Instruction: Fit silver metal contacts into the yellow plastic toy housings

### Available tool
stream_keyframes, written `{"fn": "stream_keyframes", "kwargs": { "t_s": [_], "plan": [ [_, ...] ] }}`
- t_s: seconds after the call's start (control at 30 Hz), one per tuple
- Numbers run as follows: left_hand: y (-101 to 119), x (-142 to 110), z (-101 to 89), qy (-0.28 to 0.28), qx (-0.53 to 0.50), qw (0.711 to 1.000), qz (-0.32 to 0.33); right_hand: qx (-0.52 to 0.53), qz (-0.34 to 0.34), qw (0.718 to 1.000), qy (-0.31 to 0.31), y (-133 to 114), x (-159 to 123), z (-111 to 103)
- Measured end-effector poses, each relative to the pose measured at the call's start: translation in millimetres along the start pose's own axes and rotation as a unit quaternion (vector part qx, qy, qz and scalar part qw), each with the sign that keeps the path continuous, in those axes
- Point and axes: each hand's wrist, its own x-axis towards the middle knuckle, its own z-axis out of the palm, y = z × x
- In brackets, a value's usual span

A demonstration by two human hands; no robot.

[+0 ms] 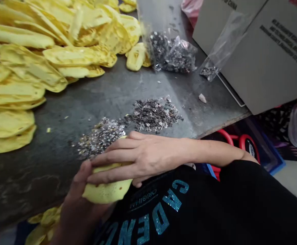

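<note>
The left hand (80, 200) cups a yellow foam pad (105, 191) from below and the right hand (143, 158) lies over it, just beside a scattered pile of tiny metal pieces (152, 115) on a grey worktop (128, 88), with stacked yellow pads (18, 78) farther left.

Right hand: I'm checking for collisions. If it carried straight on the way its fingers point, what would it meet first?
The right hand would probably meet the left hand's thumb first, just past the fingertips, which lie over the yellow pad. Depth is hard to judge from above.
</note>
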Motion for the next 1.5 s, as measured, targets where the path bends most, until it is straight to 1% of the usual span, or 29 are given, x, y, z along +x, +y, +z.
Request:
{"fn": "stream_keyframes", "kwargs": {
  "t_s": [0.07,0.1,0.13,0.17,0.2,0.23,0.27,0.33,0.4,0.47,0.53,0.6,0.67,0.73,0.8,0.87,0.97,1.03,1.13,1.2,1.3,1.37,1.5],
  "plan": [
    [-3.3,0.3,23.7,-0.008,0.023,1.0,-0.002,0.085,0.004,0.992,0.097,17.9,-38.3,7.0],
    [-3.6,0.9,36.3,-0.014,0.04,0.999,0.003,0.125,0.024,0.978,0.165,30.0,-59.4,10.7],
    [-3.1,1.8,48.2,-0.023,0.06,0.998,0.01,0.149,0.097,0.959,0.22,43.4,-81.2,14.6],
    [-2.0,3.3,58.7,-0.028,0.081,0.996,0.018,0.14,0.201,0.933,0.263,57.3,-102.8,18.6],
    [-0.7,5.0,67.6,-0.028,0.098,0.995,0.025,0.116,0.3,0.901,0.29,70.8,-123.1,22.8],
    [0.6,6.8,74.6,-0.023,0.109,0.993,0.03,0.087,0.393,0.873,0.275,83.1,-140.9,27.2],
    [1.6,8.7,79.9,-0.015,0.118,0.992,0.034,0.072,0.447,0.859,0.242,93.5,-155.4,31.6],
    [2.1,11.5,86.4,0.006,0.129,0.991,0.041,0.054,0.502,0.842,0.187,107.8,-172.5,39.7],
    [1.1,12.9,89.0,0.028,0.135,0.989,0.048,0.052,0.516,0.842,0.153,114.7,-176.2,45.8],
    [-0.1,12.9,88.8,0.044,0.131,0.989,0.054,0.057,0.515,0.845,0.136,117.7,-174.0,49.2],
    [-0.7,12.6,85.9,0.039,0.128,0.99,0.054,0.066,0.503,0.852,0.129,118.3,-172.9,50.3],
    [-0.4,12.5,81.1,0.016,0.13,0.99,0.047,0.073,0.484,0.861,0.14,114.7,-174.9,50.1],
    [0.4,13.1,75.6,0.002,0.13,0.991,0.04,0.073,0.468,0.864,0.171,104.6,-177.3,49.7],
    [1.3,13.9,71.5,0.002,0.127,0.991,0.038,0.07,0.463,0.861,0.196,88.9,-176.6,50.4],
    [1.5,14.4,69.8,-0.003,0.128,0.991,0.035,0.065,0.467,0.861,0.191,72.0,-172.5,53.0],
    [0.4,14.3,70.5,-0.008,0.128,0.991,0.032,0.049,0.481,0.859,0.169,58.5,-167.9,56.8],
    [-4.1,14.0,71.8,0.012,0.124,0.992,0.036,0.031,0.501,0.851,0.154,48.3,-168.1,60.6],
    [-7.7,14.8,70.0,0.024,0.122,0.991,0.038,0.034,0.507,0.846,0.164,46.7,-172.9,60.2],
    [-11.8,18.0,63.3,0.002,0.111,0.993,0.031,0.035,0.511,0.84,0.179,48.5,-176.8,56.7],
    [-13.6,20.1,58.9,-0.009,0.101,0.994,0.026,0.026,0.505,0.846,0.169,51.4,-172.4,54.2],
    [-15.3,21.4,55.1,-0.012,0.094,0.995,0.026,0.014,0.486,0.864,0.134,55.8,-160.5,52.6],
    [-15.8,21.1,54.2,-0.02,0.092,0.995,0.029,0.011,0.482,0.867,0.123,56.3,-156.6,53.2],
    [-14.3,20.0,56.8,-0.024,0.101,0.994,0.029,0.002,0.48,0.867,0.136,46.2,-166.3,55.4]
  ]
}}
